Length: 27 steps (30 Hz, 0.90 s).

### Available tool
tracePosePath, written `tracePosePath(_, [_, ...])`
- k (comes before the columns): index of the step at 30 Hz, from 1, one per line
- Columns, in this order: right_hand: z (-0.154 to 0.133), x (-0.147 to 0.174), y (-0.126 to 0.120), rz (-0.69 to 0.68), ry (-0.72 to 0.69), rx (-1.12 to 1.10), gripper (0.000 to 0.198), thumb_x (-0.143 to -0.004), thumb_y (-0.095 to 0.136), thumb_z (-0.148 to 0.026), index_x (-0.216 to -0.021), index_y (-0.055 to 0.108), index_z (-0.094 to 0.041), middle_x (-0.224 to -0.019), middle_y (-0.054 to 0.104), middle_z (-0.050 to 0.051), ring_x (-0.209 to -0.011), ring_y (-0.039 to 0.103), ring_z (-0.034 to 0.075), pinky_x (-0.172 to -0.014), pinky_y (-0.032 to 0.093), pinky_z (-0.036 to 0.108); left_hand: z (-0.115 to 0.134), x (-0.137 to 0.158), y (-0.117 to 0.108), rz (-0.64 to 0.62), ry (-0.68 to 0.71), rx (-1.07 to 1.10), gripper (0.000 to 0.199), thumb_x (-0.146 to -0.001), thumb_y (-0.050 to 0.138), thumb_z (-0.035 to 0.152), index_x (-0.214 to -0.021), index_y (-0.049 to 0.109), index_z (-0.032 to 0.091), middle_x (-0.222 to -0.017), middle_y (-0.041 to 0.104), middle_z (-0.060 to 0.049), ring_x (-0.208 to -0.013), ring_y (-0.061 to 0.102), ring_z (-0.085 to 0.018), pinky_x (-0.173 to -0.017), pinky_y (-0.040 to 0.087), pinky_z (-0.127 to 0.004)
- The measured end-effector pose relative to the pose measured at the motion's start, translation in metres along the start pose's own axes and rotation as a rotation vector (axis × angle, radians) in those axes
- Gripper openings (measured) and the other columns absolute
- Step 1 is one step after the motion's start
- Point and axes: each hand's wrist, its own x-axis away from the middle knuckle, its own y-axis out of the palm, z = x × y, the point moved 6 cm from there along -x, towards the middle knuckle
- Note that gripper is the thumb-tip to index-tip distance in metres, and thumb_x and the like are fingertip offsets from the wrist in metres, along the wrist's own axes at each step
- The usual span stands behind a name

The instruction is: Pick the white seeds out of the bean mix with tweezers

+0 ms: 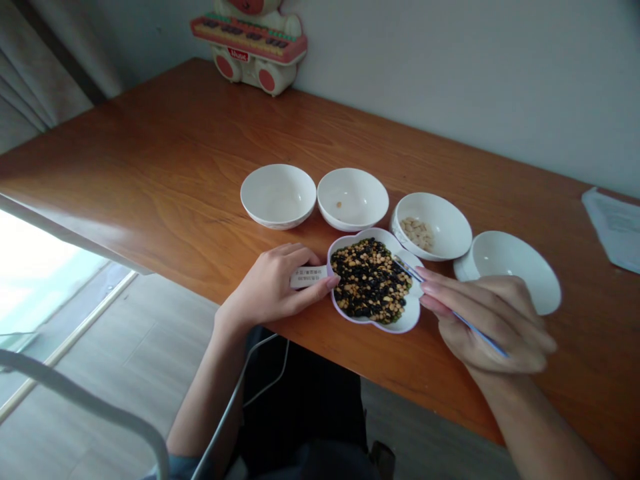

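A scalloped white dish with a lilac rim (413, 313) holds a mix of black, tan and green beans or seeds (373, 280). My left hand (280, 280) grips this dish at its left side, thumb on the rim, around a white strip (309, 276) with small printed text. Between the fingers of my right hand (493, 320) is a pair of slim bluish tweezers (470, 325), their tips at the upper right of the mix. Whether the tips pinch a seed is too small to tell. Just behind the dish, one white bowl (433, 227) contains pale flat seeds (417, 233).
Three more white bowls stand in the same row: far left (279, 197), second (353, 200) with a small tan bit, and far right (517, 270), partly behind my right hand. A toy keyboard (250, 43) leans by the wall. A white sheet (615, 227) lies at right.
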Motion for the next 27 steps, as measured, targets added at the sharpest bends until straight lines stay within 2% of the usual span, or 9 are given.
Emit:
tracePosePath(3, [0.004, 0.002, -0.007, 0.025, -0.037, 0.111, 0.080, -0.079, 0.086, -0.008, -0.152, 0.060, -0.030, -0.115, 0.082, 0.001, -0.077, 0.073, 0.023, -0.069, 0.054, 0.041, -0.001, 0.000, 0.000, -0.008, 0.003, 0.001, 0.031, -0.100, 0.067, 0.048, -0.093, 0.071, 0.018, -0.088, 0.075, -0.003, -0.076, 0.068, -0.016, -0.073, 0.050, -0.029])
tracePosePath(7, [0.015, 0.001, -0.010, 0.053, 0.014, 0.203, 0.075, -0.082, 0.085, -0.011, -0.149, 0.061, -0.035, -0.113, 0.083, -0.002, -0.076, 0.071, 0.022, -0.070, 0.054, 0.041, -0.002, 0.000, 0.001, -0.021, 0.001, 0.007, 0.030, -0.100, 0.067, 0.047, -0.092, 0.070, 0.018, -0.087, 0.074, -0.003, -0.075, 0.067, -0.015, -0.072, 0.050, -0.028])
tracePosePath(13, [0.032, -0.004, -0.009, 0.120, 0.074, 0.240, 0.066, -0.078, 0.088, -0.010, -0.138, 0.069, -0.029, -0.109, 0.084, 0.001, -0.081, 0.072, 0.023, -0.073, 0.056, 0.040, -0.004, -0.001, 0.001, -0.039, -0.012, -0.022, 0.030, -0.100, 0.066, 0.046, -0.091, 0.068, 0.018, -0.086, 0.072, -0.004, -0.076, 0.067, -0.017, -0.071, 0.051, -0.029])
tracePosePath(18, [0.036, -0.006, -0.012, 0.154, 0.118, 0.266, 0.057, -0.081, 0.086, -0.011, -0.132, 0.070, -0.031, -0.104, 0.084, -0.002, -0.078, 0.071, 0.020, -0.073, 0.055, 0.037, -0.004, -0.001, 0.001, -0.063, -0.032, -0.034, 0.026, -0.101, 0.066, 0.045, -0.096, 0.068, 0.020, -0.092, 0.075, -0.005, -0.083, 0.071, -0.020, -0.076, 0.054, -0.032])
tracePosePath(21, [0.031, -0.008, -0.013, 0.127, 0.046, 0.300, 0.050, -0.079, 0.089, -0.014, -0.125, 0.073, -0.027, -0.098, 0.084, 0.000, -0.077, 0.068, 0.018, -0.072, 0.053, 0.036, -0.003, -0.001, 0.001, -0.058, -0.038, -0.036, 0.024, -0.100, 0.066, 0.044, -0.096, 0.068, 0.020, -0.091, 0.075, -0.005, -0.083, 0.072, -0.021, -0.076, 0.055, -0.033])
tracePosePath(24, [0.026, -0.009, -0.012, 0.075, -0.032, 0.304, 0.045, -0.080, 0.090, -0.019, -0.121, 0.076, -0.028, -0.085, 0.079, -0.003, -0.072, 0.063, 0.015, -0.070, 0.051, 0.033, -0.004, -0.002, 0.000, -0.040, -0.048, -0.054, 0.025, -0.100, 0.065, 0.044, -0.091, 0.067, 0.021, -0.085, 0.074, -0.005, -0.077, 0.071, -0.021, -0.072, 0.055, -0.033])
tracePosePath(27, [0.020, -0.010, -0.014, 0.014, -0.030, 0.257, 0.042, -0.083, 0.087, -0.019, -0.122, 0.076, -0.030, -0.083, 0.076, -0.005, -0.070, 0.062, 0.012, -0.068, 0.049, 0.031, -0.003, -0.002, 0.000, -0.050, -0.035, -0.036, 0.024, -0.100, 0.065, 0.044, -0.092, 0.067, 0.022, -0.085, 0.075, -0.005, -0.077, 0.072, -0.022, -0.071, 0.056, -0.033])
